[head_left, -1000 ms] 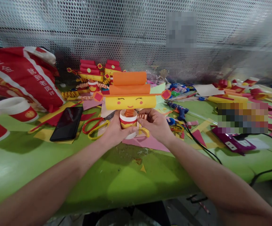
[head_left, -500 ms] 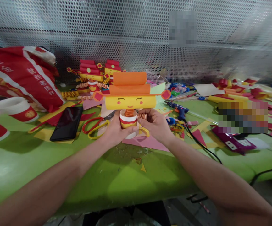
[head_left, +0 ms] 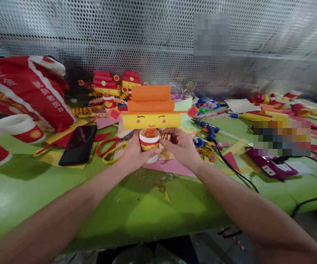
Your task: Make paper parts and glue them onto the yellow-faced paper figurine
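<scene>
A paper cup [head_left: 148, 141] with a red and yellow band stands upright, and my left hand [head_left: 137, 151] is wrapped round its left side. From the cup's mouth rises an orange pleated paper neck [head_left: 150, 132]. It carries a yellow paper head [head_left: 151, 121] with a drawn smiling face, topped by an orange paper hat [head_left: 151, 99] with red diamond ends. Against the cup's right side, my right hand [head_left: 179, 143] pinches a pleated orange paper strip [head_left: 166, 136]. The fingers partly cover where strip and cup meet.
Behind stand similar paper figures [head_left: 106, 86]. Scissors [head_left: 111, 149] and a phone [head_left: 77, 145] lie left, near paper cups [head_left: 23, 128] and a red bag [head_left: 43, 95]. To the right are a blue glue gun [head_left: 209, 129], its black cord [head_left: 231, 170], a purple power strip [head_left: 271, 163] and paper scraps.
A yellow curved piece that showed below my right fingers is no longer visible. Both hands and the paper figure have stayed almost in place.
</scene>
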`<state>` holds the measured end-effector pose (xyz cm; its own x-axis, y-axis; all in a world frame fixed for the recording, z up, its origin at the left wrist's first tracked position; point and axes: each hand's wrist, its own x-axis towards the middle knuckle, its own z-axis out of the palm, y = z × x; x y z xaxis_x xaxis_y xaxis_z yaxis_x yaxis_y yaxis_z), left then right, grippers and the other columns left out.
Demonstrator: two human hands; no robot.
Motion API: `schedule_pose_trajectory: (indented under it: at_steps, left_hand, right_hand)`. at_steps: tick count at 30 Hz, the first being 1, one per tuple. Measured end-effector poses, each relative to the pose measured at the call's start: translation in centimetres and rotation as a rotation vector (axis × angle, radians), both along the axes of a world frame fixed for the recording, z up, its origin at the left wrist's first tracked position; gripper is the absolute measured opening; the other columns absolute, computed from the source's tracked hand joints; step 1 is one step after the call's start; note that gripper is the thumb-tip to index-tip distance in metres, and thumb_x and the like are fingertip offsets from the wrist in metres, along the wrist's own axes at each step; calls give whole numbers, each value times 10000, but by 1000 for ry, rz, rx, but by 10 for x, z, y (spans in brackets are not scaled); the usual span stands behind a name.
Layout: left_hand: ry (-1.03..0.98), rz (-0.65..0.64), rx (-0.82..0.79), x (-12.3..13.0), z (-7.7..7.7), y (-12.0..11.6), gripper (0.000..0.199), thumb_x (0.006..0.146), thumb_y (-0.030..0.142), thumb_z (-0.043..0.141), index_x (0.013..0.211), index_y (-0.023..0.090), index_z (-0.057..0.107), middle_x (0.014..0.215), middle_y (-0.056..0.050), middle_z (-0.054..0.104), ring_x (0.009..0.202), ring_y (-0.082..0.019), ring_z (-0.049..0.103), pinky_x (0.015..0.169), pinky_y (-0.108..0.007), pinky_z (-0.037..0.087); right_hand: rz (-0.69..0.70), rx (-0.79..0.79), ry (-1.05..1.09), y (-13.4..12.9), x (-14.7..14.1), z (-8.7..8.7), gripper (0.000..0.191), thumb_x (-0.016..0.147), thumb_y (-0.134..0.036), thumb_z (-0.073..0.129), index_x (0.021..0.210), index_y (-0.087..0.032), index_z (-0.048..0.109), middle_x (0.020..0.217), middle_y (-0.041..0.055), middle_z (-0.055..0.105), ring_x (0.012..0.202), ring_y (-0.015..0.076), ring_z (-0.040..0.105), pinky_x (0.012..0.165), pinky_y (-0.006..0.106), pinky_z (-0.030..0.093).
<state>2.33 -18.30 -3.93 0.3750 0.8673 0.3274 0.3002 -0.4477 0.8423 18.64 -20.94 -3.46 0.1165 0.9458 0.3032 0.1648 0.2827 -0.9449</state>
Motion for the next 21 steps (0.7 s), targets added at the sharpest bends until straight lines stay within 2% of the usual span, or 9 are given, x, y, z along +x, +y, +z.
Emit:
schedule_pose_trajectory:
  at_steps: [6, 11, 21]
  left_hand:
    - [19, 9, 0, -1, -1, 0, 647, 638, 516, 706, 1099, 175, 408, 1118, -119, 598, 1038, -272, 579, 861, -414, 485]
    - [67, 42, -3, -1, -1, -1, 643, 644, 520, 697, 1105, 180, 407, 1089, -99, 611, 1023, -264, 587, 857, -407, 488]
    - [36, 35, -6, 0, -2, -1, 655, 645, 514, 691, 1111, 160, 397, 1084, -118, 602, 1011, -270, 587, 847, -409, 484]
  right_hand:
    - [6, 2, -10, 2, 1, -5, 233, 641, -300, 635, 842, -193, 586, 778, 14, 638, 681, 136, 565, 651, 305, 455]
    - [-6, -4, 3, 1, -1, -6, 248, 638, -317, 632, 846, -191, 580, 742, 3, 630, 638, 121, 549, 602, 283, 449]
    - [-4, 7, 32, 2, -2, -7, 240, 627, -297, 638, 835, -194, 578, 739, 8, 627, 637, 126, 549, 602, 286, 459]
